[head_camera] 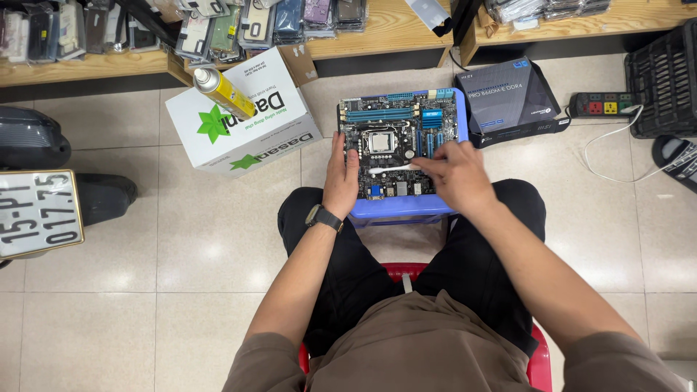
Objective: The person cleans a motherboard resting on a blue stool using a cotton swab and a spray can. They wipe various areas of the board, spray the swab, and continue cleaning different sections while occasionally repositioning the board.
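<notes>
A dark motherboard [396,141] with blue slots lies flat on a blue plastic stool [406,207], filling its top. The left hand [340,176] rests flat along the board's left edge, fingers straight. The right hand [457,173] pinches a white brush [392,169] over the board's near half. A grey box [508,98] sits on the floor beside the stool's far right corner, a white carton [243,116] to the left.

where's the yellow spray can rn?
In the head view, the yellow spray can lies tilted on top of the white cardboard box, upper left, on the floor left of the green motherboard that the left hand steadies.
</notes>
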